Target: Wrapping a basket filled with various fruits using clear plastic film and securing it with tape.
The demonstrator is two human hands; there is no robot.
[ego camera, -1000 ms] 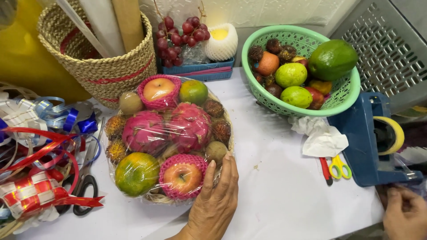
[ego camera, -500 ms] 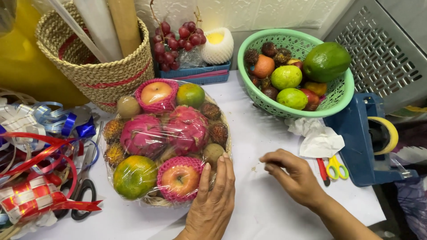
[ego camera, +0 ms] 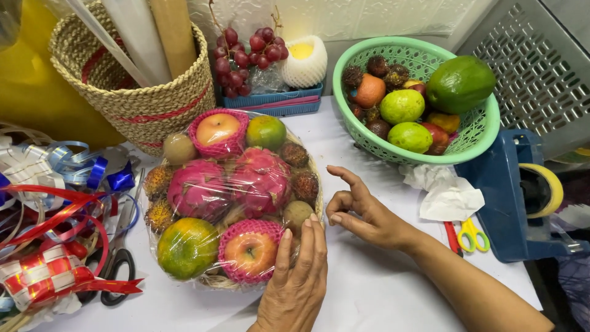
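Low in the middle of the frame, my left hand (ego camera: pixel 298 276) lies flat with fingers spread against the near side of the wrapped fruit basket (ego camera: pixel 230 197), which sits left of centre on the white tabletop (ego camera: pixel 375 295). Just right of it my right hand (ego camera: pixel 359 209) hovers with fingers loosely curled, gripping nothing I can make out. Toward the upper right stands a green basket (ego camera: pixel 479 132) of loose fruit, with a blue tape dispenser (ego camera: pixel 513 197) and small scissors (ego camera: pixel 473 233) below it.
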